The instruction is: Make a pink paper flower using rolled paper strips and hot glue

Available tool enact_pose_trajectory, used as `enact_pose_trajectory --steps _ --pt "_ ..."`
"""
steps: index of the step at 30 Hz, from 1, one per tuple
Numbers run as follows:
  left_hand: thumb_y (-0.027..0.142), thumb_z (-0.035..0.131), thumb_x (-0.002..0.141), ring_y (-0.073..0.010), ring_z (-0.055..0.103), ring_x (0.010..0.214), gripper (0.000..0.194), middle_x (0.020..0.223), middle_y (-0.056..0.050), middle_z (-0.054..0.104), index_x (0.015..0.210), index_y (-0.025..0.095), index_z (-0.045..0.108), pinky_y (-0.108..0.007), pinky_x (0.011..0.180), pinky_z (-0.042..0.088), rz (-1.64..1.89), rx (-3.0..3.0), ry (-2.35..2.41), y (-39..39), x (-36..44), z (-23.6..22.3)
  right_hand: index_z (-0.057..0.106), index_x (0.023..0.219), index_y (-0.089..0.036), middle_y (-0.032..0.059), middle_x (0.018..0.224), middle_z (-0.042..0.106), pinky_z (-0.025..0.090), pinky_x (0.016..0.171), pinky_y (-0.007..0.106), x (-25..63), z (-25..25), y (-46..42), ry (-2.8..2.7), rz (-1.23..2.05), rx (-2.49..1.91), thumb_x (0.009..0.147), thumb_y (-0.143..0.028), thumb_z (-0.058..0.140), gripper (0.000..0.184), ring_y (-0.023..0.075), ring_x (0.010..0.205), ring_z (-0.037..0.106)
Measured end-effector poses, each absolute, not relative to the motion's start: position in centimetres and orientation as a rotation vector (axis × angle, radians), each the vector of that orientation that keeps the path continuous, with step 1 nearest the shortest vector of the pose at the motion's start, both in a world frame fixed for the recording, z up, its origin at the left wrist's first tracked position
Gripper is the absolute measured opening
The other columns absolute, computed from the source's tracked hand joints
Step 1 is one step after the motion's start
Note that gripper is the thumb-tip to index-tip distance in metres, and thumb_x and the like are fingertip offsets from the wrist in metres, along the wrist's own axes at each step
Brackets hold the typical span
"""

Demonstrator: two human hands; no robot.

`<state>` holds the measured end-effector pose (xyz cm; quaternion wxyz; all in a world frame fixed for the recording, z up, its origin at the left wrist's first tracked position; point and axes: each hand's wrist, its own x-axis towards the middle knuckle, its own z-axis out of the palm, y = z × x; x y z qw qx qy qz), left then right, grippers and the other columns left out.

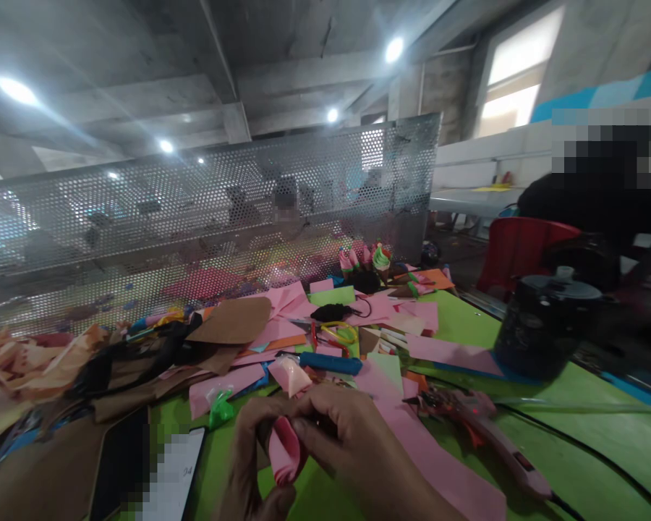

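A small rolled piece of pink paper (283, 450) sits between my two hands, low in the middle of the head view. My left hand (245, 456) curls around it from the left, thumb below and fingers above. From the right, my right hand (352, 434) pinches the roll's edge between thumb and fingers. Just beyond my fingers lie a clear-wrapped pale pink piece (294, 376) and a tool with a blue handle (330, 362). A long pink paper strip (439, 456) runs under my right forearm. The pink hot glue gun (499, 434) lies to the right.
Red and yellow handles (339, 334), brown paper (233, 322) and pink sheets crowd the green table (591, 441). Two phones (187, 470) lie at left. A dark canister (537, 325) stands right. Behind are paper ice-cream cones (380, 257) and a perforated metal screen (195, 210). A person (602, 181) is at far right.
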<state>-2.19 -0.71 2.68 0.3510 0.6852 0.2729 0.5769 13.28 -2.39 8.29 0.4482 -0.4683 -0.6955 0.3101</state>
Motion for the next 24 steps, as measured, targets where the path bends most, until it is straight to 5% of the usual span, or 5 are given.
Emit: enact_pose_trajectory --steps 17,24 --pt "0.055 0.064 0.080 -0.0236 0.060 0.094 0.047 0.106 -0.003 0.059 0.121 0.035 0.052 -0.030 0.077 0.052 1.393 1.907 0.665 -0.1 -2.7 2.0 0.066 0.070 -0.018 -0.0003 0.066 0.065 0.036 0.054 0.022 13.5 7.8 -2.3 -1.759 0.418 -1.121 0.077 -0.012 0.065 0.009 0.0119 0.061 0.057" --pt "0.061 0.055 0.083 -0.0249 0.057 0.097 0.050 0.108 -0.004 0.055 0.124 0.035 0.044 -0.034 0.081 0.051 1.294 2.056 0.713 0.2 -3.4 1.7 0.066 0.074 -0.018 0.0015 0.074 0.066 0.038 0.058 0.023 13.9 7.6 -2.3 -1.927 0.312 -1.154 0.086 -0.014 0.060 0.013 0.0130 0.067 0.060"
